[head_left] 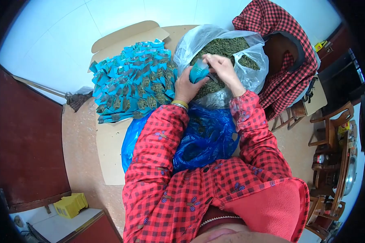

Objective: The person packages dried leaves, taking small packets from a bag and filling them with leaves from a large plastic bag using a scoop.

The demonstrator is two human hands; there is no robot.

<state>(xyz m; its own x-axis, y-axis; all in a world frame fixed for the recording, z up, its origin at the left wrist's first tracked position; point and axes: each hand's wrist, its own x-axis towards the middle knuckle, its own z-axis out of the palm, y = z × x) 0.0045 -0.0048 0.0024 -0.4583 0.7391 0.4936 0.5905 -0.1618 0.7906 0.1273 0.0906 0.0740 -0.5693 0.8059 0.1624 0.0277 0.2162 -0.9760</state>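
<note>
My left hand (184, 87) is closed around a small teal packet (198, 73), holding it upright over a clear plastic bag (183, 46). The packet's top looks pale and partly see-through. At that top edge are the bent, pinched fingers of my right hand (221, 67); what they grip, if anything, is too small to make out. Dried green leaves (223, 47), which look like tea, fill the clear bag below both hands. To the left stand many similar teal packets (129, 81) in tight rows, several with leaves showing at their open tops.
A blue plastic bag (207, 137) lies under my forearms. Cardboard (109, 150) sits beneath the packets. At right is a red checked cloth (292, 77) with a dark opening. Wooden chairs (332, 125) stand farther right. A yellow box (71, 205) rests on a cabinet at lower left.
</note>
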